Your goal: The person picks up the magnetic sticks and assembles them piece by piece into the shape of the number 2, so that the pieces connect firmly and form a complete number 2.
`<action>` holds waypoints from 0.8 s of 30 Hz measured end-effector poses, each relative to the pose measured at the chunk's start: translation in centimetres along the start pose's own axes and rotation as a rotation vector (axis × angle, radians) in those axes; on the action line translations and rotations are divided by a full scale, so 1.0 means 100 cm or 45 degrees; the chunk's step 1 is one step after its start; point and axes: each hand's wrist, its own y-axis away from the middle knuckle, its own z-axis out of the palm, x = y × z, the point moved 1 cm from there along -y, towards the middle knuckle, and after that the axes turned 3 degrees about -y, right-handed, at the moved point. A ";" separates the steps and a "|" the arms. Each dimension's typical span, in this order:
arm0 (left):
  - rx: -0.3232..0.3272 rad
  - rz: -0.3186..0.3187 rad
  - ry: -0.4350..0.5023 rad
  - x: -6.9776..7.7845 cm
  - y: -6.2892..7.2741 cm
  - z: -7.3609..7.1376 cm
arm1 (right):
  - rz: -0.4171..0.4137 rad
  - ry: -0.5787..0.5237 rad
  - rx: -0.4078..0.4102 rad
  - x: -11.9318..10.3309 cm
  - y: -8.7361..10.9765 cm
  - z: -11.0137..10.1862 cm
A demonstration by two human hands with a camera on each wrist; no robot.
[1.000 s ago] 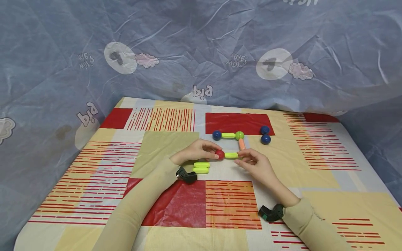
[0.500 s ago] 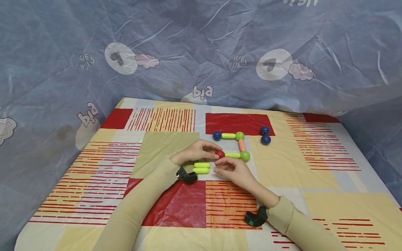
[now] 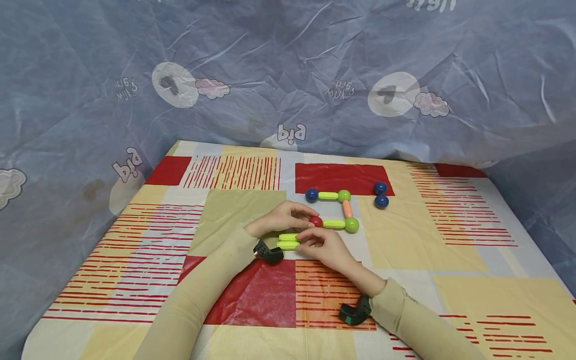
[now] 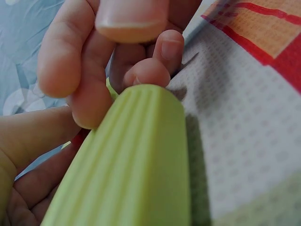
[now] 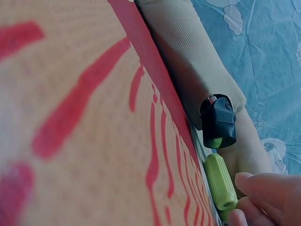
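Right hand [image 3: 328, 248], unclosed, has moved leftward to ridged lime rods [image 3: 287, 245] — left hand [image 3: 282, 216] pinching a glossy red ball [image 3: 317, 221].

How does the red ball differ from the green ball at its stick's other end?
The left hand pinches the red ball; no hand touches the green ball. The red ball is partly covered, while the green ball shows whole. The green ball also meets an orange stick; the red ball doesn't. Both are round.

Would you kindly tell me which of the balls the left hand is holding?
It is the red ball, the only one that colour; the three blue balls and two green balls lie apart from the left hand.
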 end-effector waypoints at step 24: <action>-0.023 0.052 -0.019 0.023 0.009 0.002 | -0.060 0.261 0.078 0.001 0.002 0.008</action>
